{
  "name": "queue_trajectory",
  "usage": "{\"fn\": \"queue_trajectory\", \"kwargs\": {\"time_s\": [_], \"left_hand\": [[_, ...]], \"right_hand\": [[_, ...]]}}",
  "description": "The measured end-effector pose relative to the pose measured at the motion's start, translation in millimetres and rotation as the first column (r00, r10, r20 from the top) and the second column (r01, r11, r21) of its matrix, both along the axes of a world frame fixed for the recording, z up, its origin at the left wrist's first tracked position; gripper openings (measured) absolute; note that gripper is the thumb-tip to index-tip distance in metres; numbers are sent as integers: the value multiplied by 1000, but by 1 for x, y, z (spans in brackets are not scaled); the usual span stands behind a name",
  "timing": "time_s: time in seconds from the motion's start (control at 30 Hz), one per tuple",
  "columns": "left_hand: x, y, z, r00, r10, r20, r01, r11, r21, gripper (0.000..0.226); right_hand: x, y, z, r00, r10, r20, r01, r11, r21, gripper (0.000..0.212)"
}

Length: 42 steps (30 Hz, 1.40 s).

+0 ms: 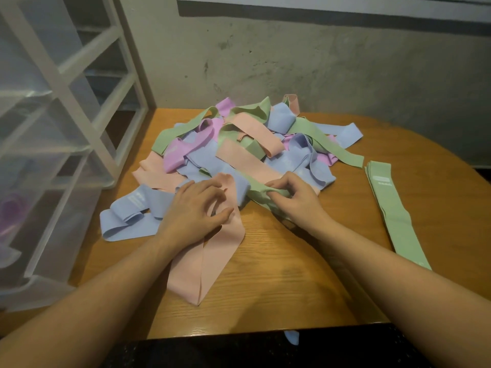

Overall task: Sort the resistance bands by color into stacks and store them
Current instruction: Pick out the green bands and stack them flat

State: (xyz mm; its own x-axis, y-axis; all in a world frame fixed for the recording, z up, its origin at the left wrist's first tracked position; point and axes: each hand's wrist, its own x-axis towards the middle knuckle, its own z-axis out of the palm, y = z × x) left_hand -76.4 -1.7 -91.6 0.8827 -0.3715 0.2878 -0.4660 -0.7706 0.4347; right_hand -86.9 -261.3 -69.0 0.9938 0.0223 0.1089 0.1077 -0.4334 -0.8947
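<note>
Right hand [295, 200] has its fingers [276, 193] pinched on a green band [255, 188] at the near edge of the jumbled pile [252, 144]. Left hand [195, 211] presses curled fingers [220, 192] on a peach band [210, 261], gripping nothing that I can see. Best play, I'd say: pin the neighbours with the left and draw the green out slowly. That band runs away from the right fingers, up-left into the tangle. Well beyond them to the right, the green stack [393, 208] lies lengthwise on the tabletop [292, 274], near-to-far.
</note>
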Motion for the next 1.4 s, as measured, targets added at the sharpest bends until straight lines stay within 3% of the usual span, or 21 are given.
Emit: {"fn": "queue_trajectory", "kwargs": {"time_s": [0.2,0.4,0.53,0.67,0.77,0.83,0.97,1.13,1.27,1.33,1.4], "left_hand": [[3,2,4,996,15,-92,-30,986,-163,39],[11,-17,28,985,19,-174,-31,997,-69,40],[13,-31,41,996,20,-82,-35,983,-180,26],[8,-59,51,981,-124,147,147,975,-163,26],[2,-84,54,954,-278,114,288,955,-74,37],[-6,-103,52,945,-320,69,319,947,18,47],[-4,-120,40,977,-206,-61,214,960,183,56],[8,-96,28,988,-120,97,75,923,377,35],[17,-72,28,995,-1,101,-37,927,373,29],[17,-65,27,992,31,120,-72,930,361,29],[15,-63,26,989,40,141,-89,931,354,27]], "right_hand": [[-20,-20,5,997,-56,51,54,997,47,12],[-41,-42,3,979,-175,106,153,970,190,31],[-46,-55,-5,968,-237,86,220,960,173,32],[-47,-56,-7,952,-294,92,267,936,229,24],[-47,-58,-10,944,-305,127,273,937,218,12],[-47,-60,-10,941,-302,153,268,940,211,15],[-46,-65,-10,924,-324,201,287,938,194,13],[-48,-66,-12,925,-369,95,330,901,282,8],[-51,-68,-8,892,-448,50,406,847,343,8],[-51,-66,-7,884,-466,44,433,850,299,8],[-48,-64,-11,879,-469,82,457,880,131,14]]}}
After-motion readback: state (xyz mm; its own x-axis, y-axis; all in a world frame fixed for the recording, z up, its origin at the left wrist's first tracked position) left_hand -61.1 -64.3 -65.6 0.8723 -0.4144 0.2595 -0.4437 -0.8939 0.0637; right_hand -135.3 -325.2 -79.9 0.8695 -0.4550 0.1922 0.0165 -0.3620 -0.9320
